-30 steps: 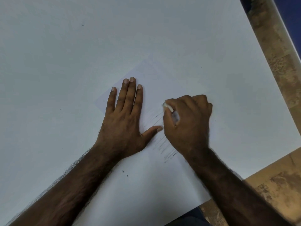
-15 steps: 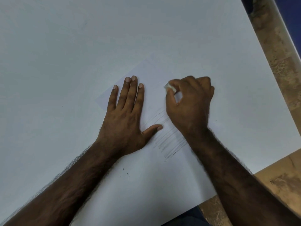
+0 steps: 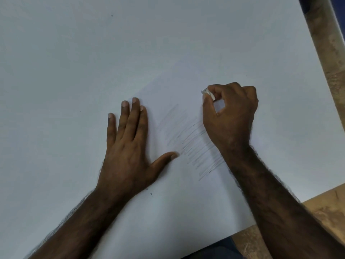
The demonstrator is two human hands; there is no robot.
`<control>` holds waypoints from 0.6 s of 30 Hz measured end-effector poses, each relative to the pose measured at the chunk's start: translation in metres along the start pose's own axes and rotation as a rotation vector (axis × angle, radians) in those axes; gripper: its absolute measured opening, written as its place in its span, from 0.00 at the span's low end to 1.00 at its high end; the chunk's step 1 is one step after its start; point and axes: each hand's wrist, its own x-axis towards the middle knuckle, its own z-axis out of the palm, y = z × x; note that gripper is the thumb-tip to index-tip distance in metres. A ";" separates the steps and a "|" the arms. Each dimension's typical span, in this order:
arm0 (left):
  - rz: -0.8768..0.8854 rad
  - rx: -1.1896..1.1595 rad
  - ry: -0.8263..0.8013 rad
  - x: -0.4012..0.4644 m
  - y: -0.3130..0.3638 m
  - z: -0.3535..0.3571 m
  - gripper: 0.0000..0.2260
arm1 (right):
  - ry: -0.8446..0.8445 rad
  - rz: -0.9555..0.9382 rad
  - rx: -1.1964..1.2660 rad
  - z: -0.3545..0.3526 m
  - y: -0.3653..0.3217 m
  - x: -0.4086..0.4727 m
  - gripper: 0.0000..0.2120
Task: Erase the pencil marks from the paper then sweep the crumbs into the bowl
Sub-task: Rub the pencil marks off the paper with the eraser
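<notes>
A white sheet of paper [image 3: 179,90] lies on the white table [image 3: 74,53], its edges faint against the surface. Slanted grey pencil marks [image 3: 194,144] cover its middle, fainter toward the upper left. My left hand [image 3: 128,144] lies flat on the paper's left part, fingers together and thumb spread toward the marks. My right hand [image 3: 229,116] is closed around a small white eraser [image 3: 208,93], which sticks out between thumb and forefinger at the far end of the marks. No bowl is in view.
Two tiny dark specks [image 3: 150,193] lie on the table near my left wrist. The table's right edge runs along a brown mottled floor [image 3: 332,75], and its near corner ends at bottom right. A dark blue strip shows at top right.
My right hand has slid the eraser away from me, up along the marks, uncovering more pencil lines below it. My left hand has stayed flat in place.
</notes>
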 end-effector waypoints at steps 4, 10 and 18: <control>-0.054 0.001 -0.033 -0.008 0.000 -0.002 0.57 | 0.015 0.010 0.017 0.000 -0.002 -0.004 0.08; -0.058 -0.018 -0.089 -0.006 0.001 -0.007 0.60 | -0.203 -0.262 0.109 -0.005 -0.024 -0.044 0.04; -0.071 -0.034 -0.127 -0.004 0.004 -0.010 0.63 | -0.253 -0.390 -0.002 -0.009 -0.026 -0.055 0.05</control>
